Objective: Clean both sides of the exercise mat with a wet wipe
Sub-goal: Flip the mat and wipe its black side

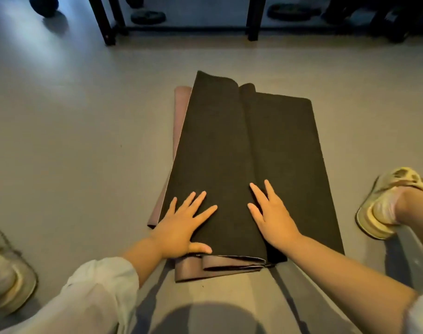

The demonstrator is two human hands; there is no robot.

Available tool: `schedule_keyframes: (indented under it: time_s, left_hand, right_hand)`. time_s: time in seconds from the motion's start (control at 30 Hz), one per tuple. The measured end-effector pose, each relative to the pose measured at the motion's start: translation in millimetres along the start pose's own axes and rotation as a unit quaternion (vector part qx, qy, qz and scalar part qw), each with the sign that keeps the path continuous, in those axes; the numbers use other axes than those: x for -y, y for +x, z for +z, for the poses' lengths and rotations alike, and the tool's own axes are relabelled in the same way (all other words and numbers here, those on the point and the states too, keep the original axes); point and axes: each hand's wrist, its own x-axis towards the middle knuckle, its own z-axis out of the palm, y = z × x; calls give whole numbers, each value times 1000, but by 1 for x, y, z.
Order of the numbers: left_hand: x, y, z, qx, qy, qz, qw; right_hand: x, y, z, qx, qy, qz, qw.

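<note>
1. Exercise mat (229, 153) lay on the grey floor (85, 141), directly in front of the person, folded lengthwise into several layers.
2. Its upper face was dark, near black, with a matte, slightly textured surface. A dusty pink underside showed along the left edge and at the near end, where the folded layers curled over one another.
3. A lengthwise crease ran down the middle of the top layer, and the far end was uneven, with one flap reaching further than the other.
4. Left hand (181, 222) rested flat on the near left part of the mat, fingers straight and spread, thumb at the near edge; it gripped nothing.
5. Right hand (270, 215) rested flat on the mat just right of the crease, fingers straight and slightly spread, holding nothing.
6. A slippered foot (384, 206) stood on the floor near the mat's right edge; another slipper (10, 273) was at lower left.
7. Black frame legs (107, 22) stood on the floor beyond the mat, well apart from it.
</note>
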Motion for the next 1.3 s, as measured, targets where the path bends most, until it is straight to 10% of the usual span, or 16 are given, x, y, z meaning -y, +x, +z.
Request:
schedule_keyframes:
  time_s: [0.3,0.53,0.83,1.3]
  left_hand:
    - [-27,-23,39,-4,103,-20,994]
    - [-42,-20,48,20,107,-83,991]
    - [-50,-3,4,135,81,-72,985]
    - [-136,-80,-4,118,121,-41,985]
  right_hand:
    - [-26,-63,21,3,-269,-230,935]
    - [-15,-69,53,37,-271,-114,955]
    - [-13,-57,24,172,-320,-138,921]
    - [-9,-140,-32,182,-382,-207,882]
